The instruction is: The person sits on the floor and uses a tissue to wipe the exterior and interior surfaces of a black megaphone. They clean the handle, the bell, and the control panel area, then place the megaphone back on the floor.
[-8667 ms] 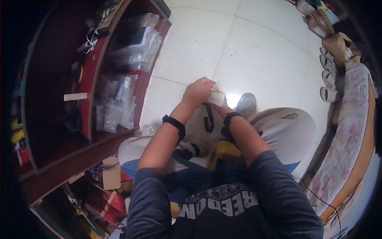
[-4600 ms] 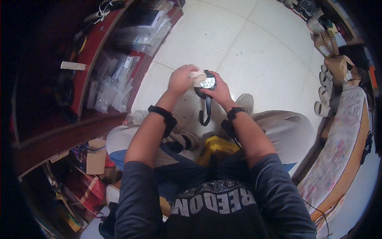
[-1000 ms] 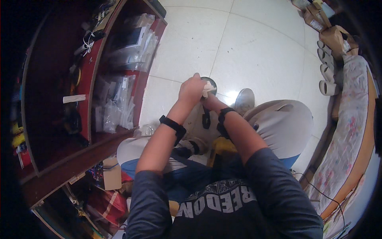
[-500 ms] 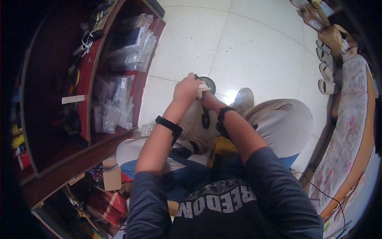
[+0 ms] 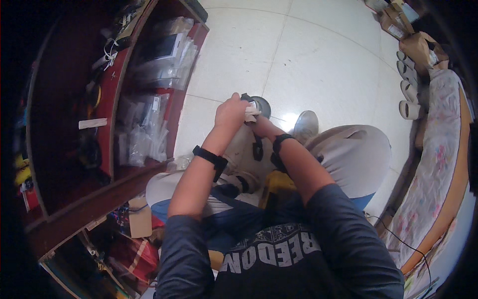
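1. The dark round device (image 5: 263, 105) is between the two hands, in front of the pale tiled floor (image 5: 318, 65); if it touches the floor, I cannot tell. It looks tilted, and only a part of its round side is visible.
2. The pale cloth (image 5: 251, 114) lies at the left side of the device, and it seems to be in contact with it.
3. The left hand (image 5: 230, 118), left of the device, has its fingers closed around this cloth.
4. The right hand (image 5: 264, 128), on the near side of the device, seems to grasp it; most of its fingers are hidden.
5. A black strap (image 5: 257, 150) hangs down on the near side of the device.
6. In my judgement, the step in hand is rubbing the device with the cloth. The next move calls for a steady hold from the right hand and gentle pressure from the left.
7. Farther from the device, a shoe (image 5: 305, 124) is to its right, a yellow object (image 5: 279, 185) nearer to the body, and a red-brown cabinet (image 5: 97, 198) well apart to its left.
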